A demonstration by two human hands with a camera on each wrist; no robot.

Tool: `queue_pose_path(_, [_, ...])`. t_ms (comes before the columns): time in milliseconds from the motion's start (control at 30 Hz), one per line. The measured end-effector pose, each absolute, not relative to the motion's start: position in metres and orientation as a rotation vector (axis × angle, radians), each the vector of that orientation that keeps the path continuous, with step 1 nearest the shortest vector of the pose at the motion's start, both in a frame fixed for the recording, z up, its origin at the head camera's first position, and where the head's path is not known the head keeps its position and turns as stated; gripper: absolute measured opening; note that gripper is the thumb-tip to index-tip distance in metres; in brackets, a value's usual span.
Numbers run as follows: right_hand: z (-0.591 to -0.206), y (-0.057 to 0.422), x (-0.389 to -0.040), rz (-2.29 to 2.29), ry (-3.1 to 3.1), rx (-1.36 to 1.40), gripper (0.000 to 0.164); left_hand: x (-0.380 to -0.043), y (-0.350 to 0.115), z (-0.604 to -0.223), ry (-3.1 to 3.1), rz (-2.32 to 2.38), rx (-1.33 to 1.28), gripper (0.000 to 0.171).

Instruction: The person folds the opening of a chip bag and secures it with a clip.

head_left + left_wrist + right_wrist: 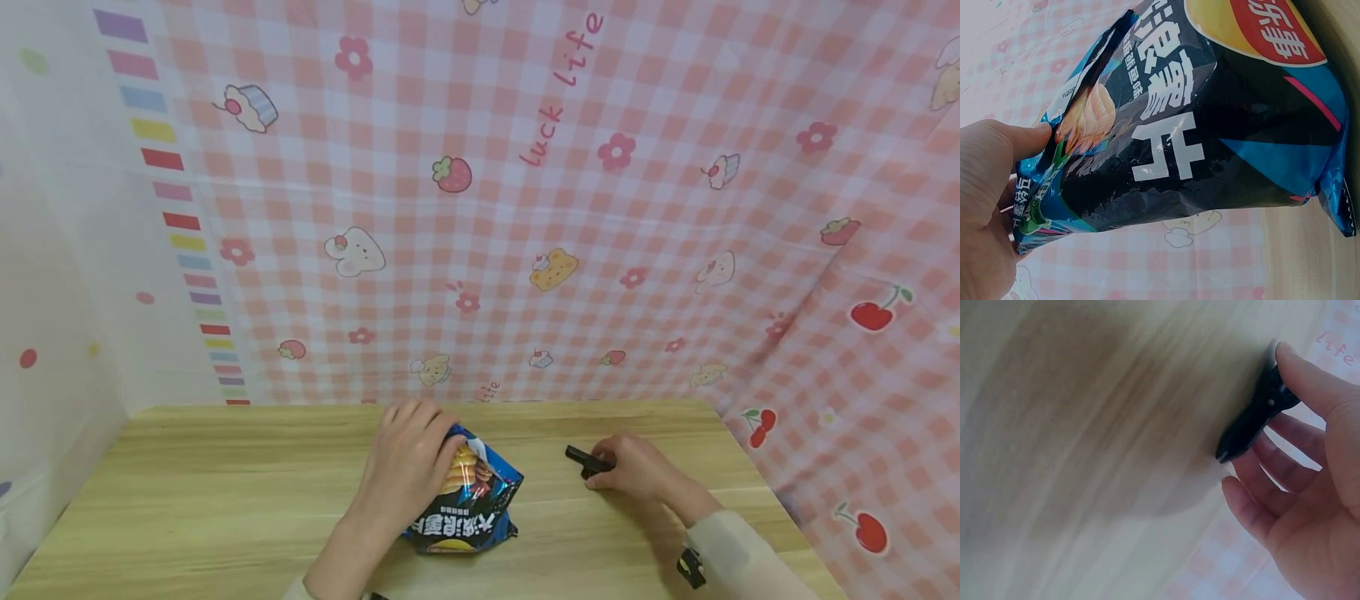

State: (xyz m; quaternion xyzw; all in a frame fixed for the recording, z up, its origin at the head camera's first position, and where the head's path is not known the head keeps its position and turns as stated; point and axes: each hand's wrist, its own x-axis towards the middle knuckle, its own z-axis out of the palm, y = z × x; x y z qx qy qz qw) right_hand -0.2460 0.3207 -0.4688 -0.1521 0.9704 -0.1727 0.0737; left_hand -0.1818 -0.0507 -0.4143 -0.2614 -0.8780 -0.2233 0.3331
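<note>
A blue and black bag of potato chips (476,498) stands tilted on the wooden table, its print upside down in the head view. My left hand (405,462) grips its upper end. In the left wrist view, the thumb of that hand (988,187) presses the front of the chip bag (1166,131) while the fingers go behind it. To the right of the bag, my right hand (637,471) pinches a small black T-shaped clip (583,458) between thumb and fingers. The right wrist view has the clip (1250,419) close to the tabletop; whether it touches is unclear.
The wooden table (247,492) runs back to a wall hung with pink checked cloth (480,225). Another patterned cloth (862,375) closes off the right side. A black wrist strap (691,567) sits at the right sleeve.
</note>
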Motion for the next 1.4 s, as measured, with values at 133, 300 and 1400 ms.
queue_pose_path(133, [-0.463,0.319,-0.244,-0.508,2.898,-0.458,0.044,-0.182,-0.05,-0.414,-2.294,-0.581,-0.682,0.016])
queue_pose_path(300, [-0.463,0.319,-0.243,-0.491,2.924,-0.439,0.036,-0.184,-0.05,-0.417,-2.273,-0.57,-0.689,0.018])
queue_pose_path(1400, [-0.441,0.299,-0.217,-1.052,3.076,-0.65,0.023,-0.182,-0.05,-0.415,-2.263,-0.569,-0.692,0.017])
